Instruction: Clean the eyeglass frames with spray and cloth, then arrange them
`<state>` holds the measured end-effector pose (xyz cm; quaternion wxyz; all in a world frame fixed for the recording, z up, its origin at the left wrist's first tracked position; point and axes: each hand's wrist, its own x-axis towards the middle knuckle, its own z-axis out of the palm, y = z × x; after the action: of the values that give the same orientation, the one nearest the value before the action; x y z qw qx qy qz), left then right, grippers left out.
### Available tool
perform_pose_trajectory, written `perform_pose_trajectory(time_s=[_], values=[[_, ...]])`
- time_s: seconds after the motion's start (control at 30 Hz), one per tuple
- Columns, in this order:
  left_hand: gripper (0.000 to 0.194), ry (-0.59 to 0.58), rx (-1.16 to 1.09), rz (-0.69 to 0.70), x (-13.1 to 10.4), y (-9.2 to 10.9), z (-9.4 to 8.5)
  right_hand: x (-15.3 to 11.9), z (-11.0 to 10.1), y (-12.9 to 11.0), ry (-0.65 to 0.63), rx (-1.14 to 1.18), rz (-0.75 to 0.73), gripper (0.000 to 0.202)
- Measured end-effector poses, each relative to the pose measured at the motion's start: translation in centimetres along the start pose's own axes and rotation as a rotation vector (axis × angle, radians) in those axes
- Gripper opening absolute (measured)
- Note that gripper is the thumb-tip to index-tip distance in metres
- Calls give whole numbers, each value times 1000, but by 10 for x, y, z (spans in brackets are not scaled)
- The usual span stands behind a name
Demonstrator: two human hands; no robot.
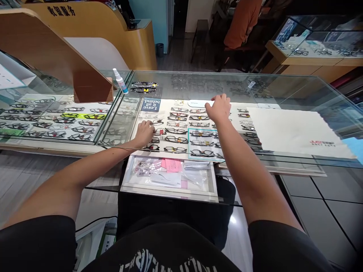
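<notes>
My left hand (145, 133) rests at the left part of the glass counter (176, 77), fingers loosely bent and a little apart, with nothing visible in them. Beside its fingertips is a pair of glasses (157, 122); whether they touch is unclear. My right hand (220, 107) is farther forward over the counter, fingers curled down and thumb to the left, near a white rounded card (197, 103). Its fingertips are hidden, so anything in them cannot be made out. Rows of eyeglasses (176, 139) lie under the glass between and around my hands.
An open drawer (212, 181) before me holds plastic bags and pink paper. A spray bottle (121, 81) and two frames (144, 90) stand at the far left. A white cloth or paper sheet (292, 130) lies at right. Beyond sits a person in orange (244, 24).
</notes>
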<state>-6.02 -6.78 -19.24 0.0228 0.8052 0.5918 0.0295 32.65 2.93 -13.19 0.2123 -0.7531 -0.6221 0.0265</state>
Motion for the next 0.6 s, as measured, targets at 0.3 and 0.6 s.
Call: perform_pose_trajectory(time_s=[0.3,0.6], values=[[30,-21,65,-65,35,-24,33,-4,-5,-3,-5,16,6,34],[31,-101,100,-77,40,-36,39,-3,-3,-2,0,11,3,34]])
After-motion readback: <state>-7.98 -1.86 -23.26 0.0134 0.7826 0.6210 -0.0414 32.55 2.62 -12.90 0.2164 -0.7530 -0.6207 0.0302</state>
